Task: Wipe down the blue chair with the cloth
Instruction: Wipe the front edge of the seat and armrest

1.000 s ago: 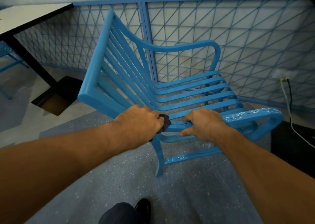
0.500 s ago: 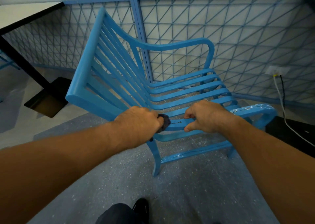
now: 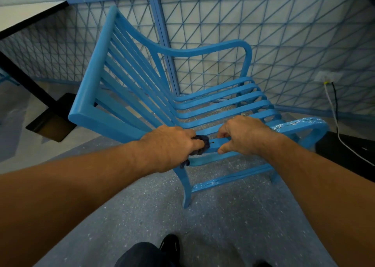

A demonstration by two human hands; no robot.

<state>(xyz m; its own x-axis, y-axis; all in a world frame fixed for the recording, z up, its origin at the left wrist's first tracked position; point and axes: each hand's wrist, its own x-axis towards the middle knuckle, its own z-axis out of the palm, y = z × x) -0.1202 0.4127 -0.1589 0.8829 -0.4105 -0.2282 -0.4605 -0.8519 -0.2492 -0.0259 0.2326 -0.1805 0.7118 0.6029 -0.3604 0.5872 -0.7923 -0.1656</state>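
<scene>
The chair (image 3: 129,96) stands on a grey speckled floor (image 3: 223,226), seen from its side, with a blue mesh fence (image 3: 284,43) behind it. The left hand (image 3: 170,147) is closed in a fist around a dark cloth (image 3: 200,145), pressing it against the near armrest (image 3: 215,147). The cloth bulges out past the curled fingers at the knuckle side, and a small tail hangs below the palm. The right hand (image 3: 241,134) grips the same armrest just beside the cloth: fingers wrapped over the top, thumb under the near edge. The two hands are close but apart. The armrest's far end carries torn plastic film (image 3: 298,123).
</scene>
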